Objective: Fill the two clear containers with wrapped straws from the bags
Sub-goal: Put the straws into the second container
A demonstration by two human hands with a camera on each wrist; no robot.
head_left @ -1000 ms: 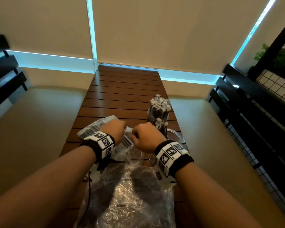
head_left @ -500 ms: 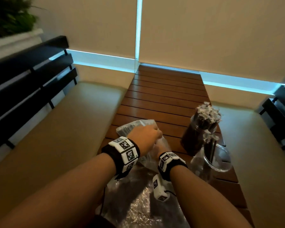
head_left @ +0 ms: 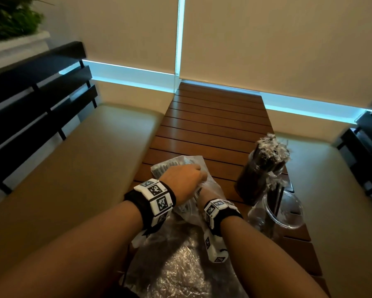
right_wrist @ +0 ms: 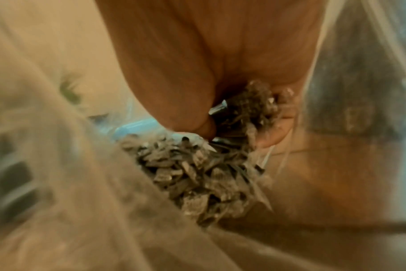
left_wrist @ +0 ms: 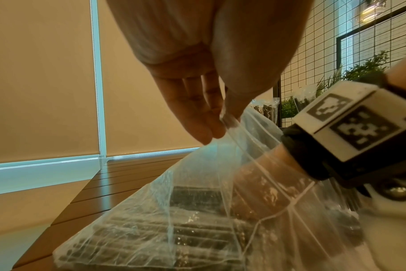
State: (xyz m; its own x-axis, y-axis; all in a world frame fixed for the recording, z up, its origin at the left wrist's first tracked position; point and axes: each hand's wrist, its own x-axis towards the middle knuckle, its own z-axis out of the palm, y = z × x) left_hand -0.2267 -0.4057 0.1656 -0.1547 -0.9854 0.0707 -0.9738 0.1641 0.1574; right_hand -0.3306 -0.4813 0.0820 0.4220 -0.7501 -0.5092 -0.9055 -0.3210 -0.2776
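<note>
Compared with half a second ago, the right hand (head_left: 204, 193) sits deeper inside the straw bag (head_left: 176, 166), and only its wrist band is exposed in the head view; the left hand (head_left: 184, 179) remains at the bag mouth. The head camera has shifted slightly, with no other change.

The straw bag is thin, crinkled, clear film holding dark, slender wrapped straws (left_wrist: 151, 236) laid in rows. The left hand pinches the film edge between thumb and fingertips (left_wrist: 211, 126), lifting it into a tent. The right hand, inside the bag, curls its fingers around a bundle of straw ends (right_wrist: 250, 110) with frayed, pale wrapper tips.

To the right of the right hand stand two clear cylindrical containers: the far container (head_left: 256, 179), packed with dark straws, and the near container (head_left: 264, 218), holding a few. Both stand on the slatted wooden table (head_left: 215, 125). A second crinkled bag (head_left: 176, 265) lies under the forearms.
</note>
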